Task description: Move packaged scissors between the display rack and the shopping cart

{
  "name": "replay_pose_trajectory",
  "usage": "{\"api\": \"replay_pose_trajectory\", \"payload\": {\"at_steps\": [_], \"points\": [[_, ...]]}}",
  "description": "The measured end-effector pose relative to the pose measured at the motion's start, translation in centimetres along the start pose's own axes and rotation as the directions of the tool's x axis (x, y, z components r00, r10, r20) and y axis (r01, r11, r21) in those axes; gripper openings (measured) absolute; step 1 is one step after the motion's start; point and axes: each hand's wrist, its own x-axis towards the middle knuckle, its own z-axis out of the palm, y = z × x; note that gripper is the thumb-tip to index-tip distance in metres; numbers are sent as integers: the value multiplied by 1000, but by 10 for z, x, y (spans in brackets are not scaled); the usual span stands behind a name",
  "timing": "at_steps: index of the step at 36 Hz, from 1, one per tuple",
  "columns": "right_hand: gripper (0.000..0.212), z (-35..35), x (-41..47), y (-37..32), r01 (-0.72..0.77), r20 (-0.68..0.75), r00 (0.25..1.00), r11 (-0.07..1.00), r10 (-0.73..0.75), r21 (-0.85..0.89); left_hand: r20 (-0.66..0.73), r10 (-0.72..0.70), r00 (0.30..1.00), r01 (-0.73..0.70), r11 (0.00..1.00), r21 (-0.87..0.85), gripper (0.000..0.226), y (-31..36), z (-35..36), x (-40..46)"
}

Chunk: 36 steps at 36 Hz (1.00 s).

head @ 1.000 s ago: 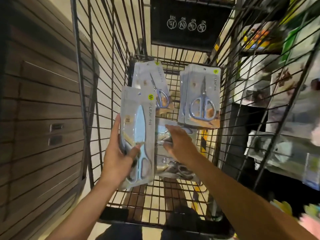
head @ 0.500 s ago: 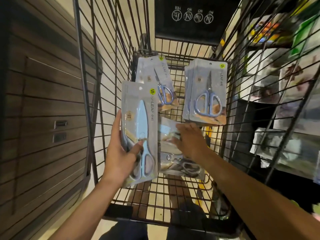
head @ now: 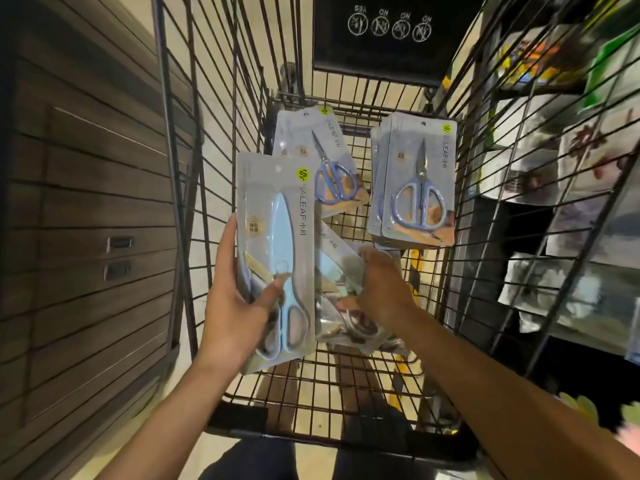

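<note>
My left hand (head: 235, 306) grips a pack of light-blue sheathed scissors (head: 277, 244), held upright above the black wire shopping cart (head: 180, 202). My right hand (head: 381, 289) is down in the cart basket, fingers closed on a pack of scissors (head: 332, 268) lying on the cart floor, partly hidden by the hand. A stack of packs with blue-handled scissors (head: 415, 188) leans at the cart's far right. Another blue-handled pack (head: 322, 161) lies at the far middle, partly behind the held pack.
A brown slatted wall panel (head: 86, 202) runs along the left. Shelves of blurred packaged goods (head: 561, 168) stand to the right, seen through the cart's wire side. A black sign (head: 388, 29) hangs on the cart's far end. My dark trousers (head: 311, 459) show below.
My right hand has slid a little lower over the pack on the cart floor and closed on it. The left hand keeps its pack in about the same place.
</note>
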Motion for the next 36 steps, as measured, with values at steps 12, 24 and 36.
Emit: {"api": "replay_pose_trajectory", "payload": {"at_steps": [12, 24, 36], "points": [[53, -51, -69, -20, 25, 109, 992, 957, -58, 288, -5, 8, 1000, -8, 1000, 15, 96, 57, -18, -16], [97, -171, -218, -90, 280, -309, 945, 752, -107, 596, 73, 212, 975, -217, 974, 66, 96, 200, -69, -74], [94, -181, -353, -151, 503, -677, 735, 640, 36, 580, 225, 499, 837, -506, 862, -29, 90, 255, -126, -130]]}}
